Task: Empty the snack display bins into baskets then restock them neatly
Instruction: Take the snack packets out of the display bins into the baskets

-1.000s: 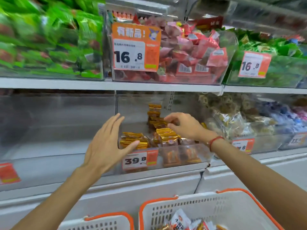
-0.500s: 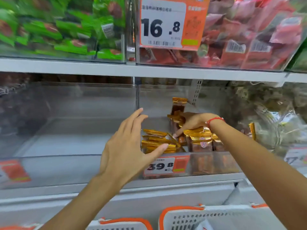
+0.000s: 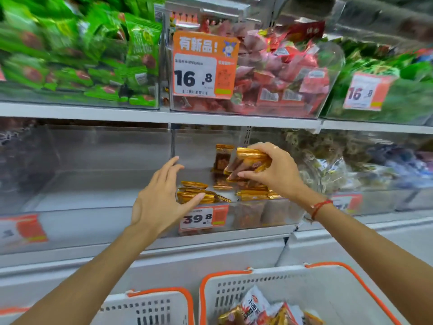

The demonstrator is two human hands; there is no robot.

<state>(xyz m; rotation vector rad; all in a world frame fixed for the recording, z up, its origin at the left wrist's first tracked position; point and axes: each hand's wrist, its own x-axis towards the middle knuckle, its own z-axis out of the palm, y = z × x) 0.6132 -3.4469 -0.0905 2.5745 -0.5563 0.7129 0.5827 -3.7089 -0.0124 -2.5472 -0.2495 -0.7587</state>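
Restocking the clear display bin (image 3: 269, 216), nearly bare.
Right basket (image 3: 293, 281) holds spare stock below. Right hand (image 3: 276, 171) grips gold snack packs (image 3: 248, 161) above rows; left hand (image 3: 159, 202) open, fingers (image 3: 172, 171) steadying gold stack (image 3: 194, 195), probably for alignment.

Shop: price tags (image 3: 205, 66), snack bins (image 3: 269, 109)
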